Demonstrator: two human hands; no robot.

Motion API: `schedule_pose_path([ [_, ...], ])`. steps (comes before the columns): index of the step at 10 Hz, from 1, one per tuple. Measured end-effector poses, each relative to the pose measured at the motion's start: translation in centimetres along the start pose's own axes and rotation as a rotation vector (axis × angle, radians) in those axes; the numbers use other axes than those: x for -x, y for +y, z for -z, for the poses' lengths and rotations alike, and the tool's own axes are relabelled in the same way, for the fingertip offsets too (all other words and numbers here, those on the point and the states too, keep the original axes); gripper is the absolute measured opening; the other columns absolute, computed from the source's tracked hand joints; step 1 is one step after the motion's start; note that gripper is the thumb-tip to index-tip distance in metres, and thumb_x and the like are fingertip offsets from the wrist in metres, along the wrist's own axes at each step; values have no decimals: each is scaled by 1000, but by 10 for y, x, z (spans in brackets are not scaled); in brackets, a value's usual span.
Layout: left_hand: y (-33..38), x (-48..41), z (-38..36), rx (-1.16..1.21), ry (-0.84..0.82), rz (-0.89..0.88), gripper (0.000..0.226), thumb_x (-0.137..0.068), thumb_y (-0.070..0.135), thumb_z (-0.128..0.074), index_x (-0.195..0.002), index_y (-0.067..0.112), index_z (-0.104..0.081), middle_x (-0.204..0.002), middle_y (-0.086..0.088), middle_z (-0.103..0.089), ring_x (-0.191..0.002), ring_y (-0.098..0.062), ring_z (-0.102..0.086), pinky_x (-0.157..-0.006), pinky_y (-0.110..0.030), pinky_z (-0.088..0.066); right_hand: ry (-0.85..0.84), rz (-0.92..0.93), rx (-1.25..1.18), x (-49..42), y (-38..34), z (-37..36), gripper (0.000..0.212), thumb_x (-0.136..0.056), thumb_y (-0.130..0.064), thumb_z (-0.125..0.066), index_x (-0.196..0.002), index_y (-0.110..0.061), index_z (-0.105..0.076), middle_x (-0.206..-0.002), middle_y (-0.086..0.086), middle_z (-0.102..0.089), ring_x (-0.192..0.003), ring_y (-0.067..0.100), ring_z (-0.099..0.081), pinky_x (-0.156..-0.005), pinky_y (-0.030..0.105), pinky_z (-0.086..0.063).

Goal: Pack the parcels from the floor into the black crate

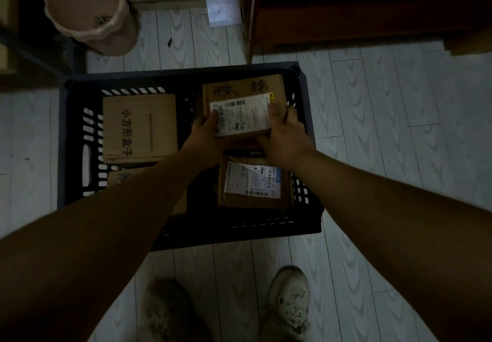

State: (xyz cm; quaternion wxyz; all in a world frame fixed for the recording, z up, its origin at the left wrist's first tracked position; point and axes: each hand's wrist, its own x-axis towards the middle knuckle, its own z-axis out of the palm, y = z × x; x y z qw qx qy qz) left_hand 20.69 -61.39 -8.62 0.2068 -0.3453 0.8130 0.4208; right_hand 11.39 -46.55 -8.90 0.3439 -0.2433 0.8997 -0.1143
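- While I watch through the head camera, both hands are grasping one cardboard parcel (243, 94). The left hand (205, 139) grips its near left corner with the thumb on the white shipping label. The right hand (285, 136) grips the near right corner, thumb on top.
- That cardboard parcel is inside the outline of the black crate (66, 142), at the crate's far right corner. I cannot tell whether it rests on something or hangs in the grip.
- On the crate's left side, inside it, lies a brown box (139, 128) printed with large Chinese characters.
- At the crate's near right, inside it, a labelled parcel (253, 184) lies flat with its label up.
- At the crate's near left a smaller parcel (121, 176) peeks out, mostly hidden by the left forearm.
- Beyond the crate's far left corner stands a pink bucket (87, 14). Beyond the far right corner I see a dark wooden cabinet (359, 9).
- Just on the crate's near side, a left shoe (165, 312) and a right shoe (290, 304), both pale, stand on the pale wood-grain floor (399, 128).
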Motion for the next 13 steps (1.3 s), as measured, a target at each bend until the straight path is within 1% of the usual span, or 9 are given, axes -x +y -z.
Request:
schedule_pose_path([
  [1, -6, -5, 5, -45, 48, -34, 75, -91, 31, -58, -150, 21, -12, -155, -10, -12, -137, -30, -30, -109, -33, -31, 114, 57, 84, -2, -3, 1, 87, -90, -53, -50, -152, -16, -2, -158, 16, 9, -144, 35, -6, -116, 49, -15],
  [2, -10, -10, 15, -209, 64, -145, 79, -88, 35, -61, -150, 24, -13, -158, -7, 3, -143, -31, -18, -113, -37, -27, 207, 99, 147, -13, 0, 10, 85, -89, -59, -46, -151, -13, -10, -160, 10, 4, -147, 28, 2, -118, 48, -4],
  [3, -7, -18, 16, -316, -4, -225, 80, -90, 37, -56, -151, 25, -5, -157, -2, 21, -146, -26, -6, -114, -32, -20, 224, 100, 227, -28, 8, 21, 84, -90, -59, -42, -152, -16, -3, -160, 9, 2, -147, 29, 4, -118, 49, -2],
  [6, -15, -30, 13, -349, -18, -296, 82, -87, 38, -59, -150, 26, -7, -157, -3, 19, -145, -25, -8, -112, -26, -19, 205, 99, 227, -75, 14, 33, 85, -91, -65, -31, -152, -21, 8, -160, 6, 14, -146, 27, 16, -116, 47, 7],
  [7, -22, -30, 18, -428, -5, -337, 83, -82, 46, -61, -149, 24, -18, -158, -8, 9, -145, -32, -8, -116, -42, -21, 228, 95, 246, -70, 11, 27, 85, -91, -65, -32, -152, -17, 5, -160, 7, 13, -146, 27, 17, -117, 49, 7],
  [8, -20, -32, 24, -430, 59, -324, 79, -78, 53, -62, -145, 27, -29, -158, -9, 2, -144, -35, -1, -114, -56, -21, 227, 86, 257, -65, 7, 22, 83, -91, -63, -33, -152, -16, -1, -160, 8, 11, -146, 27, 15, -117, 51, 6],
  [9, -8, -39, 23, -425, 32, -270, 93, -79, 56, -60, -150, 28, -7, -158, -4, 16, -145, -29, 10, -117, -54, -10, 229, 69, 277, -71, 1, 22, 85, -90, -66, -30, -152, -14, -2, -160, 8, 11, -146, 29, 15, -116, 53, 7],
  [10, -6, -45, 19, -462, -30, -227, 94, -81, 61, -51, -149, 32, 7, -155, 0, 25, -145, -27, 13, -118, -52, -7, 245, 47, 293, -76, 0, 20, 87, -90, -67, -29, -152, -13, 0, -160, 8, 12, -145, 30, 16, -115, 54, 7],
  [13, 3, -34, 33, -444, -12, -177, 92, -83, 60, -51, -149, 31, 5, -157, -6, 20, -143, -31, 19, -116, -51, 2, 154, 32, 239, -53, -10, 39, 92, -89, -69, -32, -151, -17, 12, -160, 7, 14, -146, 28, 16, -117, 51, 5],
])
